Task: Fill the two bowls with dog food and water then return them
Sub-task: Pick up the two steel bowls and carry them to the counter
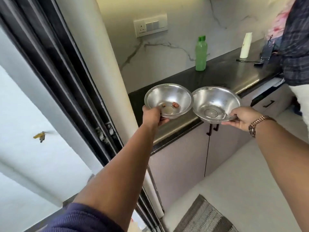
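I hold two steel bowls side by side over the near end of a black kitchen counter (222, 76). My left hand (153, 116) grips the near rim of the left bowl (173, 96), which has a few bits of dog food at its bottom. The right bowl (219, 101) looks bare inside, and my right hand (244, 117) pinches its near rim, a watch on that wrist. The two rims touch in the middle. Whether the bowls rest on the counter or hang just above it I cannot tell.
A green bottle (201, 53) stands on the counter by the marble wall. Farther right are a white roll (245, 45) and a dark stand (267, 51), beside a person in a checked shirt (296, 47). A dark door frame (55, 67) is on my left, a mat (203, 216) on the floor.
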